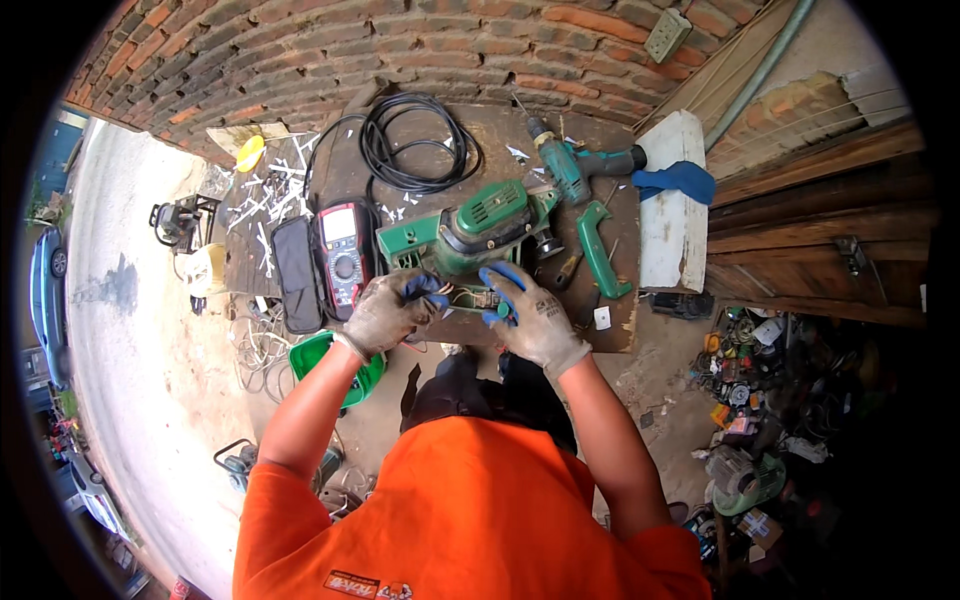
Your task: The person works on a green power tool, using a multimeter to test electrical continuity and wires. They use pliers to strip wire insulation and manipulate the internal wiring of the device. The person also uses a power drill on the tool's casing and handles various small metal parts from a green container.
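Observation:
Both my hands wear pale work gloves with blue parts. A green and black power tool (470, 228) lies on the table, with its handle end opened and thin wires (462, 296) exposed. My left hand (392, 310) is closed, its fingertips pinching at the wire ends on the left. On the other side, my right hand (535, 318) has its thumb and fingers closed round the opened green handle. What exactly sits under the fingertips is partly hidden. A loose green handle cover (598, 250) lies to the right of the tool.
Left of the tool are a red-framed multimeter (343, 252) and its black case (296, 275). Behind lie a coiled black cable (415, 140), a teal cordless drill (570, 165) and scattered white strips (275, 185). A green bin (345, 375) stands below the table's front edge.

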Tool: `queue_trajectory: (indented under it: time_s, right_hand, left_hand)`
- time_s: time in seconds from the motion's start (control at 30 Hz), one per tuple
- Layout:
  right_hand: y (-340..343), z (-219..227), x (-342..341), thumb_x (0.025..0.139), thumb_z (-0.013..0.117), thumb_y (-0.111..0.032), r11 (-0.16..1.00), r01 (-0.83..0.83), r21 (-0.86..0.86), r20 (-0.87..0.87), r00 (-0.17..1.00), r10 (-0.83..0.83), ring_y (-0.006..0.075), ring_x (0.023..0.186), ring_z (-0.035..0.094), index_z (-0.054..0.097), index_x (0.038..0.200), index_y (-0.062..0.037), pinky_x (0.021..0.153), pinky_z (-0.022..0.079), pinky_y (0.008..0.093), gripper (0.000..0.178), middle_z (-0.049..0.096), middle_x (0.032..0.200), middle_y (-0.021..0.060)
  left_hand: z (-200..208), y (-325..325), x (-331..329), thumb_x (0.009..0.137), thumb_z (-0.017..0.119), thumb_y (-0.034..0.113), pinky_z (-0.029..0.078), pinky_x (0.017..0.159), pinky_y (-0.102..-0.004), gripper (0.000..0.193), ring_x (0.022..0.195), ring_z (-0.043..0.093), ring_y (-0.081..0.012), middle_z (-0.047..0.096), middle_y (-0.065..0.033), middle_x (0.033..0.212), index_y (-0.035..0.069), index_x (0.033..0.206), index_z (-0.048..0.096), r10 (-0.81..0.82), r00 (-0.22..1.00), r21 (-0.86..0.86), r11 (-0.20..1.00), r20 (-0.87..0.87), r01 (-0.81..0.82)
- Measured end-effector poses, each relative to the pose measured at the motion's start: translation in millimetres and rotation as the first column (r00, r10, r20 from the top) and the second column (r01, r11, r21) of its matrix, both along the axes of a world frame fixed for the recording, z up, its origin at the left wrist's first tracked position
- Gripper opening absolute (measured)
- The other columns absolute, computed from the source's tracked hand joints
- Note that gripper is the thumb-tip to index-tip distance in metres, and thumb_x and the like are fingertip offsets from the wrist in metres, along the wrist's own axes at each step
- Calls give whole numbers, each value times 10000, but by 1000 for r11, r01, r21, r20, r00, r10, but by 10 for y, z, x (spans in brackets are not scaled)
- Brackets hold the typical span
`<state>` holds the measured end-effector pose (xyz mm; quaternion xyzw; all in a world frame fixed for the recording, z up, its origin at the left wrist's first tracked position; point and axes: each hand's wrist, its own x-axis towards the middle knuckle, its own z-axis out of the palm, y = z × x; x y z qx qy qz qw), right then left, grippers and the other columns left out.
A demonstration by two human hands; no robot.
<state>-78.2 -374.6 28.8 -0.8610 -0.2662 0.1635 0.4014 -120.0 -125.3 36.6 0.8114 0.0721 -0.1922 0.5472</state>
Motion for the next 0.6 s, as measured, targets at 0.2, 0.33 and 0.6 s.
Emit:
queue_trajectory:
  time_s: [0.2, 0.33, 0.6]
  right_hand:
    - [-585, 15, -246, 831, 650, -62, 817, 334, 471, 108, 897, -429, 227, 1023, 612, 607, 1210, -50, 827, 537, 319, 382, 534, 1253, 148]
    - [-1132, -47, -483, 907, 618, -102, 623, 645, 442, -470, 759, -451, 158, 924, 622, 583, 1252, -51, 749, 544, 254, 350, 526, 1281, 114]
    - [-692, -199, -501, 862, 661, -216, 990, 82, -117, 415, 909, -26, 299, 1012, 569, 557, 1296, -134, 852, 468, 431, 454, 500, 1301, 136]
  left_hand:
    - [182, -17, -156, 884, 721, 163, 447, 642, -218, 189, 720, 525, -54, 621, 16, 825, 29, 975, 623, 122, 988, -294, 945, -96, -145]
    - [183, 50, -390, 909, 655, 69, 499, 626, -245, 214, 718, 617, -102, 678, -77, 890, -37, 1087, 601, 255, 961, -493, 825, -110, -276]
    - [424, -66, -593, 949, 610, 154, 520, 671, -234, 341, 868, 674, -172, 692, -157, 1011, -63, 1209, 569, 417, 892, -537, 720, -174, -441]
